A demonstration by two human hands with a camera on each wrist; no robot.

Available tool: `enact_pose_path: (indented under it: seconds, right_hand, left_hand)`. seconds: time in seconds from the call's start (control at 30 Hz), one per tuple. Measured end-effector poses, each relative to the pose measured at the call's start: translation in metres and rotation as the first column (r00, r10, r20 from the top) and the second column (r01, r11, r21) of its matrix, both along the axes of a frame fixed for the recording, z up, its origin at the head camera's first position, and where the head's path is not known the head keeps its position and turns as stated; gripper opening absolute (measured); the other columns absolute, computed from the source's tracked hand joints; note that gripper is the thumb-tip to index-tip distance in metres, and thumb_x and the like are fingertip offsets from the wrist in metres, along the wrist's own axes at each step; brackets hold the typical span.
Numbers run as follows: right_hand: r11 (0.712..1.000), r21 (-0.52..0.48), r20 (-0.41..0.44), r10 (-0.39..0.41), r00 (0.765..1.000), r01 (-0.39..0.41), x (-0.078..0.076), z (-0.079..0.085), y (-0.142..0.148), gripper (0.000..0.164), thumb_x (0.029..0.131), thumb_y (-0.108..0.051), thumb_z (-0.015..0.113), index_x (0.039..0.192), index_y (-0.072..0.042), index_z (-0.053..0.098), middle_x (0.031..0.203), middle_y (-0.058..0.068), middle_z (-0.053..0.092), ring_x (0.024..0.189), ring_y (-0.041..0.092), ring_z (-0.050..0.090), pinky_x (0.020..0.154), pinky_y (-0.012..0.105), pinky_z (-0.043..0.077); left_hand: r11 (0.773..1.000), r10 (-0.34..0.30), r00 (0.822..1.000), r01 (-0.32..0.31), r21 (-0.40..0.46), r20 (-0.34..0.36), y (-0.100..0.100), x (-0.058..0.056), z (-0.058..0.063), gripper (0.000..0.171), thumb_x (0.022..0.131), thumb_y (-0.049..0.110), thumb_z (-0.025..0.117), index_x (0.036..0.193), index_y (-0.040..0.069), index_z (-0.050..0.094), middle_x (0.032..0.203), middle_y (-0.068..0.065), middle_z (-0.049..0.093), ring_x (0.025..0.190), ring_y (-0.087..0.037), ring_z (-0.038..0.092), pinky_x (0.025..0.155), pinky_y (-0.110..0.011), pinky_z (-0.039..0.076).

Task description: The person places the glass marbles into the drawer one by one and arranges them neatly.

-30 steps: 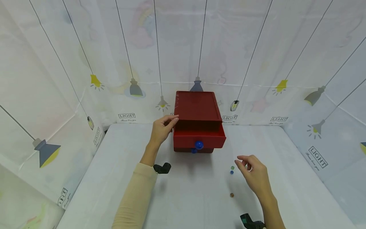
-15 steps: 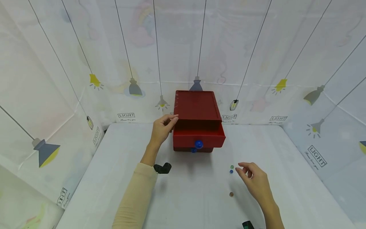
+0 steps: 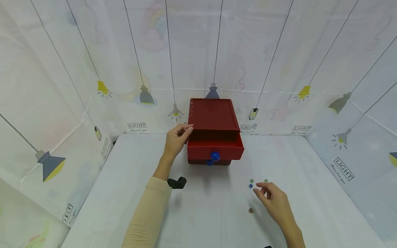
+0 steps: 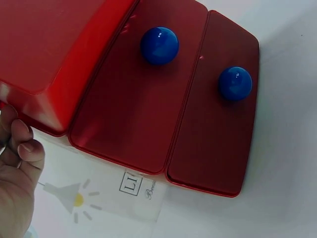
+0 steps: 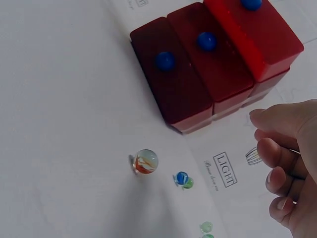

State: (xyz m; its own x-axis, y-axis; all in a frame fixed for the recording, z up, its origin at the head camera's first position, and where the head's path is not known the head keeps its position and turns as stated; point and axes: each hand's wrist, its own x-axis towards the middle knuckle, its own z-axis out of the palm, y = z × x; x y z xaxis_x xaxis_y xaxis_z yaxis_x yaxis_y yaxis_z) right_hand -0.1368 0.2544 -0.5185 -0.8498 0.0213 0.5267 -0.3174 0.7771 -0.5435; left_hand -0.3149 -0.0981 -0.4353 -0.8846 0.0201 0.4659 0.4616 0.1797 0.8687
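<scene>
A red drawer box [image 3: 214,113] stands at the back of the table, its top drawer [image 3: 229,153] pulled out. Beside its upper left edge, my left hand [image 3: 175,139] holds the box, bent fingers against the side; their exact contact is partly hidden. My right hand [image 3: 274,199] hovers near several glass marbles, fingers loosely bent and nothing visible between thumb and fingertips. Close to those fingertips lie a blue marble [image 3: 251,186] and a green marble [image 3: 251,181]. An orange-streaked clear marble [image 5: 146,161] sits nearer to me. More green marbles [image 5: 206,226] show at the right wrist view's bottom.
Two lower drawers with blue knobs [image 4: 159,45] are pushed in, as the left wrist view shows. The white table [image 3: 217,213] meets a cloth backdrop [image 3: 273,41] printed with lamps, right behind the box.
My right hand has drawn slightly back toward me, and a green marble beyond its fingers has come into view. The left hand and the box stay put.
</scene>
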Motion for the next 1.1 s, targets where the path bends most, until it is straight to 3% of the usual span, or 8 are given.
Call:
enact_pose_path:
  seconds: [0.47,0.87,1.1]
  right_hand:
    - [0.999,0.043,0.154,-0.013,0.988,0.007,0.010,-0.015,0.001,0.020,0.083,-0.012,0.081,0.101,-0.007,0.074,0.073,-0.012,0.052,0.061,-0.002,0.038,0.049,0.018,0.036]
    - [0.999,0.047,0.200,0.017,0.980,-0.027,0.019,-0.022,-0.001,0.020,0.081,-0.013,0.083,0.099,-0.008,0.074,0.073,-0.013,0.054,0.061,-0.005,0.038,0.050,0.017,0.036]
    - [0.999,0.020,0.329,0.027,0.944,-0.036,0.021,-0.026,-0.004,0.021,0.081,-0.020,0.084,0.097,-0.011,0.074,0.072,-0.012,0.054,0.060,-0.003,0.040,0.052,0.018,0.038]
  left_hand:
    - [1.000,0.001,1.000,-0.001,0.015,-0.015,0.000,-0.001,-0.003,0.021,0.096,0.029,0.069,0.112,0.018,0.076,0.077,-0.004,0.064,0.061,-0.014,0.054,0.053,-0.023,0.049]
    - [1.000,0.003,1.000,-0.003,0.005,-0.027,0.001,0.000,-0.003,0.020,0.097,0.029,0.068,0.112,0.018,0.076,0.076,-0.004,0.064,0.061,-0.014,0.053,0.052,-0.023,0.048]
    - [1.000,0.005,1.000,-0.005,0.010,-0.028,0.001,-0.001,-0.004,0.020,0.097,0.029,0.068,0.112,0.018,0.076,0.076,-0.004,0.064,0.060,-0.014,0.053,0.052,-0.023,0.047]
